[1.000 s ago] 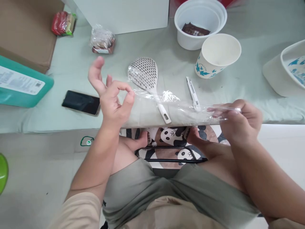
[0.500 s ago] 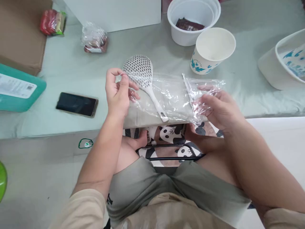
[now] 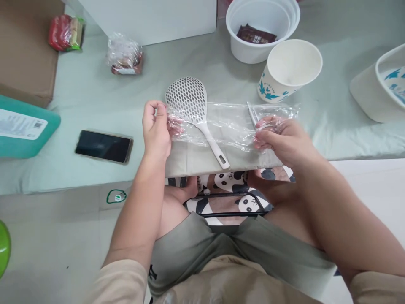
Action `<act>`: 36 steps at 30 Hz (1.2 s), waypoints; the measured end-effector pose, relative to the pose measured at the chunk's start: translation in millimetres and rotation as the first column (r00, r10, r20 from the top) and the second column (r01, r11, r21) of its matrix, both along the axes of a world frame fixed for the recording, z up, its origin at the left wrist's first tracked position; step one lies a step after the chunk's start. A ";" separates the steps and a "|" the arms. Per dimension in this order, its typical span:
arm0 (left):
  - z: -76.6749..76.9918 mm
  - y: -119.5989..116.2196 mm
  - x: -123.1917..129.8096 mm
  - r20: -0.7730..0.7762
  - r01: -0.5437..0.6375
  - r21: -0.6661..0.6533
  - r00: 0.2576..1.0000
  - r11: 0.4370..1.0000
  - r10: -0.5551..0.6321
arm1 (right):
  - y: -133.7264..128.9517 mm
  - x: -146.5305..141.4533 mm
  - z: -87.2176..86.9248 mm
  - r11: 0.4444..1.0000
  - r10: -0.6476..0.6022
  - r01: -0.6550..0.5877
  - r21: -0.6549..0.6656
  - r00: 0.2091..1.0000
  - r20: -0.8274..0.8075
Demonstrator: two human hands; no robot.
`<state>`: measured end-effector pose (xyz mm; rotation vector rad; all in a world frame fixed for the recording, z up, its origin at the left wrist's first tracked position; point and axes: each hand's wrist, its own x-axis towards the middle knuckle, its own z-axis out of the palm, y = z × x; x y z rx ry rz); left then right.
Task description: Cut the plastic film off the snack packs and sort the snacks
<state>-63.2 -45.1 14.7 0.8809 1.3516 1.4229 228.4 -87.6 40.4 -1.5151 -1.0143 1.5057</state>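
A clear plastic bag (image 3: pixel 228 122) is stretched between my two hands above the table. Its left end is pinched in my left hand (image 3: pixel 157 128), fingers closed. My right hand (image 3: pixel 283 137) grips the other end between thumb and fingers. Beneath the bag, seen through it, a white slotted skimmer (image 3: pixel 186 95) lies on the cloth, its handle pointing toward the front edge. A thin pale tool (image 3: pixel 251 114), perhaps a knife, shows beside my right fingers, partly hidden; whether I touch it I cannot tell.
A paper cup (image 3: pixel 292 67) and a white bowl (image 3: pixel 236 46) with brown packets stand behind my right hand. A phone (image 3: pixel 103 146), wrapped snacks (image 3: pixel 125 57), a teal container (image 3: pixel 28 131) and a cardboard box (image 3: pixel 28 46) are left. At far right is a white bin (image 3: pixel 368 90).
My left fingers, spread a little before, have closed on the bag's end. The right fingers have drawn together on the other end. The view has shifted slightly.
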 end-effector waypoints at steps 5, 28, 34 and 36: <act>8.1 -2.5 0.2 0.066 0.172 -0.176 0.984 0.969 -0.163 | -1.4 -0.6 0.1 0.999 -0.040 0.042 0.027 0.995 -0.092; -6.3 4.1 -5.0 0.026 0.175 0.156 0.983 0.972 -0.181 | -5.7 10.0 4.6 0.979 0.131 -0.149 -0.140 0.983 -0.132; -4.3 3.9 -7.3 -0.082 0.141 0.038 0.987 0.989 -0.137 | -2.5 9.4 5.3 0.998 0.056 -0.055 0.015 0.995 -0.081; -3.7 3.3 -7.9 -0.070 0.189 -0.074 0.978 0.979 -0.195 | -1.0 6.0 8.2 0.997 -0.040 0.047 0.055 0.992 -0.118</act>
